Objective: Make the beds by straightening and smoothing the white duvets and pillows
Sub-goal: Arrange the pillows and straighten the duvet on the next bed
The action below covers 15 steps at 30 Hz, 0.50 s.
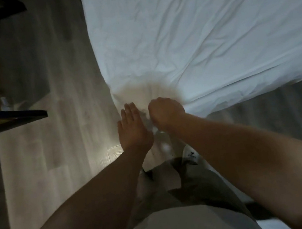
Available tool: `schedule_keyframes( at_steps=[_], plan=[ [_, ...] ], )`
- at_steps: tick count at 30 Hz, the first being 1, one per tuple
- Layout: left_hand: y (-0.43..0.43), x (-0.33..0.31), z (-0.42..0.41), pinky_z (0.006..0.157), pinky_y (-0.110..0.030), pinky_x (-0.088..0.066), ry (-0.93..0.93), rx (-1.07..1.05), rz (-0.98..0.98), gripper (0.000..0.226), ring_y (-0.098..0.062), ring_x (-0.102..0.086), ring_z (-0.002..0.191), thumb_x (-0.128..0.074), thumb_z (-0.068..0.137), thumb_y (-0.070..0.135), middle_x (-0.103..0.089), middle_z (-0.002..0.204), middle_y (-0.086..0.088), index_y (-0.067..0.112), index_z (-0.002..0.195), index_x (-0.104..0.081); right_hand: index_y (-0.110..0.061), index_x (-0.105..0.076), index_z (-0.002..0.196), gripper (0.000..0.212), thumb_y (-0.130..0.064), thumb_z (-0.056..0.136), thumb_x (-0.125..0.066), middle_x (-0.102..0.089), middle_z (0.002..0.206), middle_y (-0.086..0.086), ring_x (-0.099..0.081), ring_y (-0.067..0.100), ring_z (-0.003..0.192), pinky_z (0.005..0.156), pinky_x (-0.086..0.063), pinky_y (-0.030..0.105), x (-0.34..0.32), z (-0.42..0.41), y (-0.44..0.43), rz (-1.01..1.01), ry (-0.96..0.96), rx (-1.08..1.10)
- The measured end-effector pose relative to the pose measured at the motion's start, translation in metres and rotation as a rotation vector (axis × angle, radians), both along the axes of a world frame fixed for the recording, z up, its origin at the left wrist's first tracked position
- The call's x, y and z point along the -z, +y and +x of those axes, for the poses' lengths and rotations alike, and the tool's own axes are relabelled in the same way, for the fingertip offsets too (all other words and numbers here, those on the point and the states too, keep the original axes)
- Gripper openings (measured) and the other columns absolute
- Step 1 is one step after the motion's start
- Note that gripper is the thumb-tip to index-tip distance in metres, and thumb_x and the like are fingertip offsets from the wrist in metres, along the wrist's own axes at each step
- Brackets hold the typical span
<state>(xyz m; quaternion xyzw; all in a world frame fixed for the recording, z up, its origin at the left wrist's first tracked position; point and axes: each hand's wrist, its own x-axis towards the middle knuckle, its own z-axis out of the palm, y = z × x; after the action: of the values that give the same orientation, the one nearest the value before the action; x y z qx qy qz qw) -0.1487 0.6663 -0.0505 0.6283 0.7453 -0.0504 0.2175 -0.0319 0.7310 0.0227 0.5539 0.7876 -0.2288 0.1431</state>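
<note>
White duvet (202, 34) corner apparently bunched in right hand (165, 112).

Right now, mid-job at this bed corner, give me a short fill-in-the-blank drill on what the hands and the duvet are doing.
1. The right hand is closed into a ____ at the corner of the duvet.
2. The left hand is held flat, with its fingers ____.
3. The duvet's surface is not smooth yet; it is ____.
4. The dark shelf is on the person's ____ side.

Missing words: fist; extended; wrinkled; left
</note>
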Motion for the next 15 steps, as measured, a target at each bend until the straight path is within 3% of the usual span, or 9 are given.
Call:
schedule_keyframes(
  at_steps=[3,6,8,10,12,13,15],
  plan=[
    [0.022,0.01,0.033,0.127,-0.044,-0.013,-0.02,-0.178,0.083,0.095,-0.027,-0.002,0.157,-0.057,0.096,0.039,0.004,0.17,-0.011,0.012,0.161,0.006,-0.007,-0.066,0.119,0.03,-0.017,0.103,-0.043,-0.067,0.116,0.015,-0.063,0.034,0.111,0.088,-0.05,0.041,0.003,0.01,-0.001,-0.011,0.042,-0.02],
    [0.037,0.008,0.044,0.121,-0.044,-0.029,-0.084,-0.326,0.125,0.066,-0.027,-0.025,0.152,-0.047,0.104,0.019,-0.02,0.167,-0.011,0.011,0.16,-0.015,-0.007,-0.066,0.118,0.028,-0.016,0.102,-0.045,-0.067,0.113,0.015,-0.066,0.034,0.105,0.082,-0.05,0.04,0.008,0.02,0.001,0.02,0.094,-0.064],
    [0.032,0.002,0.042,0.114,-0.041,-0.036,-0.091,-0.338,0.135,0.059,-0.027,-0.039,0.144,-0.045,0.104,0.016,-0.032,0.162,-0.011,0.01,0.158,-0.022,-0.006,-0.063,0.119,0.025,-0.016,0.098,-0.051,-0.065,0.117,0.014,-0.064,0.034,0.109,0.079,-0.047,0.037,0.016,0.029,0.006,0.044,0.118,-0.104],
    [0.019,-0.003,0.033,0.109,-0.042,-0.041,-0.081,-0.264,0.117,0.06,-0.029,-0.047,0.138,-0.048,0.103,0.015,-0.038,0.158,-0.012,0.011,0.158,-0.024,-0.003,-0.048,0.138,0.047,-0.018,0.095,-0.061,-0.054,0.137,0.018,-0.053,0.034,0.129,0.092,-0.047,0.039,0.034,0.045,0.014,0.053,0.074,-0.141],
    [0.012,-0.005,0.022,0.096,-0.045,-0.05,-0.052,-0.221,0.122,0.057,-0.031,-0.058,0.124,-0.052,0.099,0.011,-0.05,0.146,-0.011,0.012,0.151,-0.029,0.0,-0.02,0.156,0.075,-0.019,0.097,-0.062,-0.026,0.16,0.025,-0.026,0.038,0.15,0.119,-0.028,0.043,0.054,0.067,0.021,0.031,0.003,-0.148],
    [0.01,-0.006,0.019,0.093,-0.045,-0.052,-0.032,-0.198,0.113,0.056,-0.031,-0.059,0.122,-0.052,0.099,0.011,-0.051,0.144,-0.009,0.013,0.15,-0.029,0.001,-0.01,0.159,0.071,-0.015,0.101,-0.05,-0.015,0.164,0.026,-0.015,0.038,0.154,0.124,-0.016,0.044,0.063,0.08,0.025,0.04,-0.014,-0.14],
    [0.01,-0.012,0.014,0.096,-0.045,-0.051,0.01,-0.153,0.1,0.057,-0.03,-0.056,0.127,-0.049,0.1,0.01,-0.048,0.148,-0.009,0.013,0.152,-0.025,0.003,-0.007,0.159,0.059,-0.007,0.102,-0.02,-0.01,0.165,0.027,-0.01,0.039,0.155,0.126,-0.009,0.044,0.074,0.106,0.034,0.125,0.001,-0.095]
  ],
)
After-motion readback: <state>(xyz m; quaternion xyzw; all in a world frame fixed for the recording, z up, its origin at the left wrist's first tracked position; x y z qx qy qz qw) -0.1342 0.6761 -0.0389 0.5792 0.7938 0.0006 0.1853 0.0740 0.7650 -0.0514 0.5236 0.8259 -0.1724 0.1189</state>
